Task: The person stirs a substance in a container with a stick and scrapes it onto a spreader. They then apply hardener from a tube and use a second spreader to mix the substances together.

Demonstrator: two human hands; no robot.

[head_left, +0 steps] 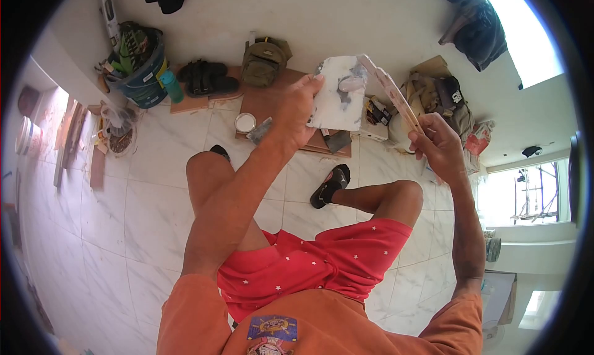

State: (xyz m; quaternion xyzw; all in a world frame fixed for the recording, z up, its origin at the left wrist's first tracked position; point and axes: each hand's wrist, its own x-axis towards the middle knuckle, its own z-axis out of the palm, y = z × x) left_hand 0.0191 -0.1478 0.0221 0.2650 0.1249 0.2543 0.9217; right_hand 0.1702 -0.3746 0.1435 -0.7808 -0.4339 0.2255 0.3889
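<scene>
My left hand (301, 107) grips the left edge of a white rectangular board (331, 104), which is held up and has grey smears and a pinkish lump on its face. My right hand (438, 146) is closed around the lower end of a long, thin, pale stick-like tool (396, 94) with a stained surface. The tool slants up to the left, and its far tip is at the board's upper right corner. Whether the tip touches the board I cannot tell.
Beyond my hands, a brown board (266, 101) on the tiled floor bears a green backpack (264, 61), a round white lid or tin (245, 123) and a flat blade (338, 141). Black sandals (210, 79) and a bucket (145, 76) are further left. Bags (445, 98) lie right.
</scene>
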